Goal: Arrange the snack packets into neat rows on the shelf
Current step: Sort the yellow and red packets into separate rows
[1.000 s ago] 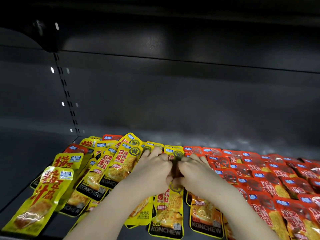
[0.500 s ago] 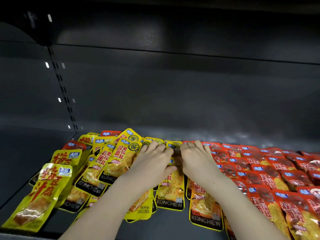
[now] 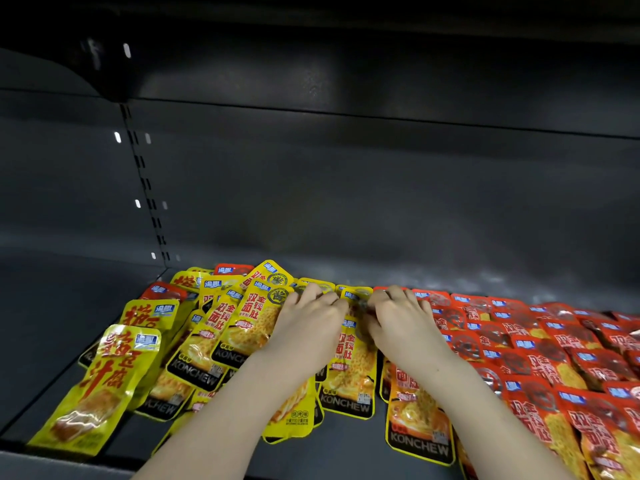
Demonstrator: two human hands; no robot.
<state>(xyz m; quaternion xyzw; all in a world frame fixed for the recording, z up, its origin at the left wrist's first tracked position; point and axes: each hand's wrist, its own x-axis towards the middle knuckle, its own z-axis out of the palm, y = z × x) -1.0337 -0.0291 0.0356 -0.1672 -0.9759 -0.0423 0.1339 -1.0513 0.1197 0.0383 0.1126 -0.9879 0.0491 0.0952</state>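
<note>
A yellow KONCHEW snack packet (image 3: 351, 379) lies lengthwise on the dark shelf (image 3: 339, 452) between my two hands. My left hand (image 3: 308, 323) pinches its top left edge and my right hand (image 3: 398, 323) pinches its top right edge. A loose heap of yellow packets (image 3: 221, 327) spreads to the left, overlapping at odd angles. Red packets (image 3: 540, 344) lie in tidy overlapping rows to the right. Another yellow packet (image 3: 419, 424) lies under my right forearm.
A large yellow packet (image 3: 100, 382) lies tilted at the front left near the shelf lip (image 3: 52, 462). The grey back panel (image 3: 346, 188) rises behind the packets, with a slotted upright (image 3: 149, 192) at left. An upper shelf (image 3: 346, 64) hangs overhead.
Both hands have slid away from me toward the back of the shelf, carrying the middle yellow packet with them. Its lower edge now sits farther back from the shelf's front.
</note>
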